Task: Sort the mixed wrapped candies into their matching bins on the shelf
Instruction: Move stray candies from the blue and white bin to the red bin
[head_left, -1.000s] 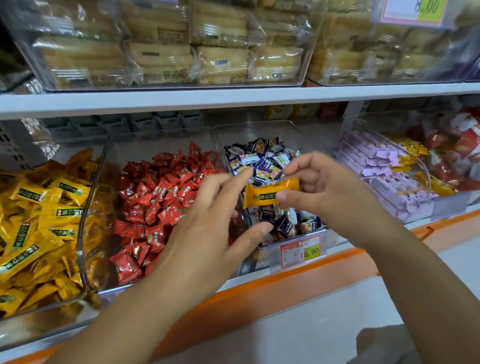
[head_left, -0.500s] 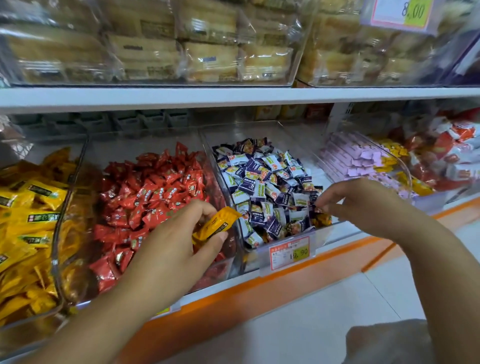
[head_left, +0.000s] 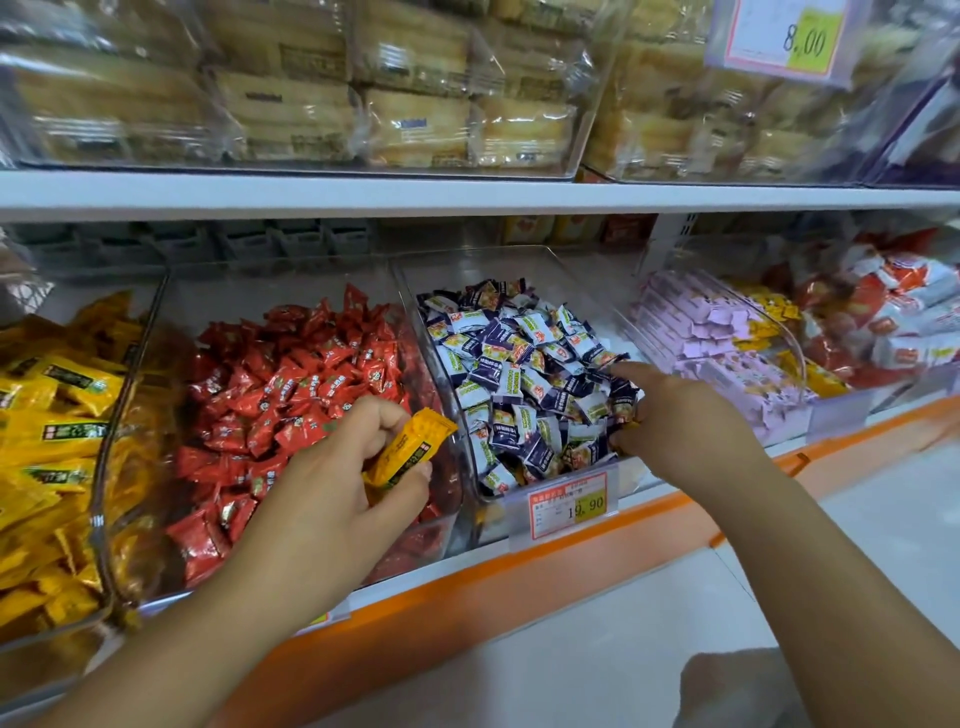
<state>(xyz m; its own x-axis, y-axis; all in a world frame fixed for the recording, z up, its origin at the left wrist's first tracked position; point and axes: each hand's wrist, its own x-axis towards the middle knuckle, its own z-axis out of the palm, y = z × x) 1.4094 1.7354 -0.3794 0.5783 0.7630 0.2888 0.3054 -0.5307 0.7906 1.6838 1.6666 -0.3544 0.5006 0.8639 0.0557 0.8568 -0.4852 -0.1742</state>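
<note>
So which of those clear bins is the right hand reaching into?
The bin of blue-and-white candies, with the 19.90 price tag on its front. Its neighbours hold red sweets and purple ones; the left hand holds a yellow candy.

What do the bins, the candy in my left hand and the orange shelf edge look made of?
Bins: clear rigid plastic, glossy; red candies show through the walls and the rims glare. Candy in the left hand: thin printed film, probably plastic, slight sheen, flat sealed end. Shelf edge: smooth orange, painted metal or plastic; cannot tell which.
</note>
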